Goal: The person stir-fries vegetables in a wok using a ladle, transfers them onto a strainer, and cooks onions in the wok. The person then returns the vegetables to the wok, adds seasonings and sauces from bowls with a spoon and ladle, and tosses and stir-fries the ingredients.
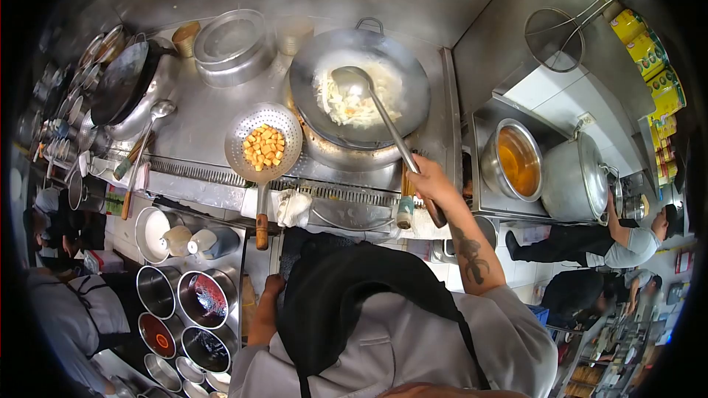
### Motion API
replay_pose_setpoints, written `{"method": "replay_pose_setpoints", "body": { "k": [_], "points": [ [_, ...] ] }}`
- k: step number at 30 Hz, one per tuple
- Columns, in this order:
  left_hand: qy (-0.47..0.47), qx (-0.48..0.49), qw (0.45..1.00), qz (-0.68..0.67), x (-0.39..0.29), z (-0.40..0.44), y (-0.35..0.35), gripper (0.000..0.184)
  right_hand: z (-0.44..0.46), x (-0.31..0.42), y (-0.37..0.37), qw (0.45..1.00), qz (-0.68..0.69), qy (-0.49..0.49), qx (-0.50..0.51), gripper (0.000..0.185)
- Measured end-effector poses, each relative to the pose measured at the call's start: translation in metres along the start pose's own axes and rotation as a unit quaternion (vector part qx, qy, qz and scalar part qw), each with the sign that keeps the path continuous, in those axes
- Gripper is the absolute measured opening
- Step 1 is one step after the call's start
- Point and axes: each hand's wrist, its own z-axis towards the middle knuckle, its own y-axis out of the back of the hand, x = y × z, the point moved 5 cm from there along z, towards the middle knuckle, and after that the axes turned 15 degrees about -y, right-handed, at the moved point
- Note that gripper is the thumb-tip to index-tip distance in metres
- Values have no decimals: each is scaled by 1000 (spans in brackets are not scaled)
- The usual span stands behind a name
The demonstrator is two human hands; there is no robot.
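Note:
My right hand (430, 179) is wrapped round the long handle of a metal ladle (352, 82). The ladle's bowl rests among pale, sliced food (335, 105) in a steaming wok (299, 77) on the stove. Low beside my body, near the seasoning pots, is my left hand (274, 284); it is small in view and its fingers cannot be made out. In front of me a perforated skimmer (237, 124) with a wooden handle lies at the stove's front, holding golden-brown cubes (264, 147). A white cloth (293, 208) lies next to its handle.
A lidded pot (221, 66) stands behind the skimmer; a dark wok (122, 88) is to the left. Several sauce pots (156, 291) stand at lower left. On the right are a bowl of amber liquid (509, 158) and a large pot (571, 184). Other people (627, 243) work nearby.

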Motion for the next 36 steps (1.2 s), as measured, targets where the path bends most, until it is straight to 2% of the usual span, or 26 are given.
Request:
{"method": "replay_pose_setpoints", "body": {
  "k": [2,4,5,7,8,10,11,13,14,17,19,20,23,24,26,27,30,33,34,36],
  "points": [
    [6,1,1000,0,-1,0,3,30,15,1,-8,988,-109,41,-98,46],
    [152,-70,976,-142,18,2,-27,29,23,3,-20,974,-156,23,-164,42],
    [223,-105,946,-211,25,0,-38,29,18,4,-19,976,-161,25,-142,44],
    [123,-97,981,-118,17,-2,-24,30,4,7,-14,980,-167,34,-98,49],
    [72,-93,990,-71,12,-2,-15,31,3,-4,-4,977,-168,76,-107,50],
    [87,-92,987,-101,8,-3,-8,34,-2,-24,19,965,-171,157,-123,53],
    [95,-90,984,-118,4,-5,-7,35,-2,-29,21,964,-186,140,-125,54],
    [103,-23,988,-109,12,-6,-24,33,-22,-11,32,963,-212,105,-131,54],
    [106,11,989,-102,18,-6,-32,32,-30,-3,33,981,-146,85,-95,53],
    [252,-82,915,-304,1,-19,8,29,-41,12,18,998,49,9,38,49],
    [144,-23,979,-144,15,-3,-7,28,-35,13,9,973,165,-60,153,47],
    [86,8,994,-61,17,2,-13,27,-18,0,5,970,157,-73,173,43],
    [94,-26,987,-130,13,5,14,27,3,-6,4,998,20,-23,53,43],
    [83,-52,986,-134,14,5,14,27,10,-11,1,973,-126,123,-148,48],
    [58,-102,983,-141,22,8,11,27,7,-10,-4,978,-162,39,-128,51],
    [77,-109,976,-171,19,6,14,27,5,-9,-4,977,-180,-2,-117,53],
    [125,-106,966,-198,11,-2,17,27,-7,-23,16,983,-167,-7,-78,54],
    [153,-98,961,-208,5,-11,11,27,7,-32,35,976,-187,32,-110,53],
    [158,-97,960,-210,4,-13,9,27,13,-25,35,969,-198,62,-135,32],
    [167,-98,958,-212,2,-17,7,27,23,-13,29,965,-209,54,-147,31]
  ]
}}
